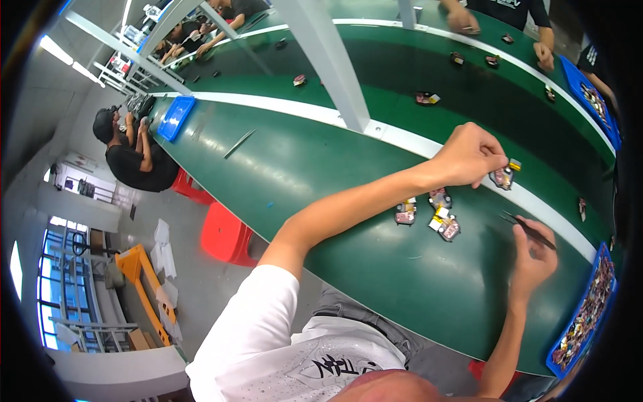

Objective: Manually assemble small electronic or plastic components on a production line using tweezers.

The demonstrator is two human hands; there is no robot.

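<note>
My left hand [469, 155] reaches over the white rail and pinches a small electronic assembly [502, 177], a dark-edged part with a reddish circuit board and a yellow-taped piece. Dark tweezers [534, 232] rest in the closed fingers of my right hand [536, 258], their tips pointing left toward the rail. Beneath my left forearm, three similar assemblies lie on the green bench: one with a white and yellow piece [445, 224], another to its left [405, 212], and a third just behind [439, 198], partly covered by the wrist.
A blue tray [556, 365] full of small parts stands at the right end. Beyond the white rail [429, 145], a dark green belt [375, 87] carries scattered assemblies. A grey post [335, 74] rises from the rail. Loose tweezers [240, 143] and another blue tray [175, 119] lie leftward. Co-workers sit around.
</note>
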